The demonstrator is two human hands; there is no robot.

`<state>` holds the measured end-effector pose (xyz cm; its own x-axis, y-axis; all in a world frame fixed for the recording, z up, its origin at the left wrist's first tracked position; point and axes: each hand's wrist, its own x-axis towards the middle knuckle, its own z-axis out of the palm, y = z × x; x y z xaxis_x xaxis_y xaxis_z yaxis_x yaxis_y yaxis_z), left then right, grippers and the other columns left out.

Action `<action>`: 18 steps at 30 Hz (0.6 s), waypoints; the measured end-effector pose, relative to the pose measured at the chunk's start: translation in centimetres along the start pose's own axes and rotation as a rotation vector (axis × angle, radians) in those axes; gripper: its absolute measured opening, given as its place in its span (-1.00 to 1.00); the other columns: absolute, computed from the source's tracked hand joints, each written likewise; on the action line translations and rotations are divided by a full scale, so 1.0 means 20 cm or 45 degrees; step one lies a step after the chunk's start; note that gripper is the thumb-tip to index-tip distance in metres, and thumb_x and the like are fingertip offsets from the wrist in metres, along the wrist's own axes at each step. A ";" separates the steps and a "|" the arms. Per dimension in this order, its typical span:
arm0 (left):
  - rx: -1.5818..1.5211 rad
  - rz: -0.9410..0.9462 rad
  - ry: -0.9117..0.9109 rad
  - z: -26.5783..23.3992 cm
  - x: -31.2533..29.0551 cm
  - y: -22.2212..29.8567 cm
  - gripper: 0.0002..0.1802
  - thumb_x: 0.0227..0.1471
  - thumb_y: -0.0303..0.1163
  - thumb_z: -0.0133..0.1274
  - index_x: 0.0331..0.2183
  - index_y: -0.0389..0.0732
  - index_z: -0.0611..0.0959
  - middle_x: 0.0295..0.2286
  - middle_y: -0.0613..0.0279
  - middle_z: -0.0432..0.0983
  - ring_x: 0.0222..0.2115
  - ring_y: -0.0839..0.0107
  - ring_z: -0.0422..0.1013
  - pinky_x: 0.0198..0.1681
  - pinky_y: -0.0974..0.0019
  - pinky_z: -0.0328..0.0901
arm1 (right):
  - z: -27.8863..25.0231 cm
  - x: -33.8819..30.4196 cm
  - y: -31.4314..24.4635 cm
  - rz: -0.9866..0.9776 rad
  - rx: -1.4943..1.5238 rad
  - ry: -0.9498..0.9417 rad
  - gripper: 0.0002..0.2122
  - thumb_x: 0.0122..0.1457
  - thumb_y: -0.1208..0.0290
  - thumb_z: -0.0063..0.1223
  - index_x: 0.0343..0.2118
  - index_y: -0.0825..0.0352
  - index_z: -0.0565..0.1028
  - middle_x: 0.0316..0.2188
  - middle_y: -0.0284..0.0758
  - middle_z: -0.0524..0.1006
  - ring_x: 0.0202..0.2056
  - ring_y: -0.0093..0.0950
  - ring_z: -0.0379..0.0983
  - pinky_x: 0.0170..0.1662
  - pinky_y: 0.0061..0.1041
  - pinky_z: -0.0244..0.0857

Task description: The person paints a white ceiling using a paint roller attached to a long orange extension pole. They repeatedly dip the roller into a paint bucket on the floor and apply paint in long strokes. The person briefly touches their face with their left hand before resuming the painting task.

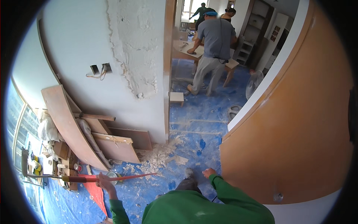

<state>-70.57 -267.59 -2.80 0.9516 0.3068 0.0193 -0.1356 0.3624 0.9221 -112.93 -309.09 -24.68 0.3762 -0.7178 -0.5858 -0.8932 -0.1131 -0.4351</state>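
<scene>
My left hand is closed around the red pole of a paint roller, held out to the left and nearly level. Its dark roller head is at the far left, near the window, and the pole's thin end extends right over the floor. My right hand is held in front of me by the edge of the brown door. Its fingers are curled, and nothing shows in them.
Boards lean on the wall at left, beside cardboard boxes. Plaster rubble lies on the blue floor sheeting. Through the doorway a person in grey bends over a work table; others are beyond. A fan stands there.
</scene>
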 end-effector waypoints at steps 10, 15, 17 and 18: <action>0.217 0.143 0.346 0.28 -0.12 -0.05 -0.57 0.03 -0.38 0.01 -0.76 -0.04 0.23 -0.83 0.44 0.07 -0.84 0.61 0.02 -0.75 0.42 -0.04 | -0.72 0.68 -0.15 -0.067 -0.114 0.055 -0.60 0.04 0.00 0.02 -0.28 0.25 0.61 -0.26 -0.11 0.57 -0.17 -0.16 0.49 -0.04 -0.28 0.33; 0.311 0.165 0.558 0.33 -0.20 -0.08 -0.57 0.02 -0.39 0.00 -0.77 -0.06 0.23 -0.84 0.42 0.08 -0.85 0.60 0.02 -0.75 0.44 -0.03 | -0.94 0.89 -0.05 -0.144 -0.407 -0.022 -0.62 0.03 0.07 -0.01 -0.30 0.30 0.60 -0.22 -0.11 0.56 -0.15 -0.11 0.47 -0.01 -0.27 0.32; 0.319 0.200 0.558 0.31 -0.24 -0.10 -0.58 0.02 -0.40 0.00 -0.76 -0.07 0.24 -0.84 0.43 0.08 -0.85 0.61 0.02 -0.76 0.45 -0.03 | -0.98 0.97 -0.03 -0.265 -0.647 -0.098 -0.65 0.01 0.10 -0.02 -0.32 0.27 0.61 -0.22 -0.12 0.55 -0.15 -0.10 0.46 -0.02 -0.28 0.32; 0.323 0.225 0.557 0.30 -0.25 -0.10 -0.59 0.02 -0.40 0.00 -0.76 -0.07 0.24 -0.84 0.43 0.08 -0.85 0.61 0.02 -0.76 0.45 -0.03 | -0.99 0.98 -0.03 -0.189 -0.513 -0.065 -0.66 0.01 0.12 -0.03 -0.33 0.27 0.61 -0.21 -0.12 0.55 -0.16 -0.10 0.47 -0.02 -0.28 0.32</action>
<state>-73.44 -275.21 -2.48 0.7093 0.7015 0.0699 -0.1609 0.0646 0.9848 -109.84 -336.59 -22.34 0.5104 -0.6396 -0.5748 -0.8495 -0.4788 -0.2216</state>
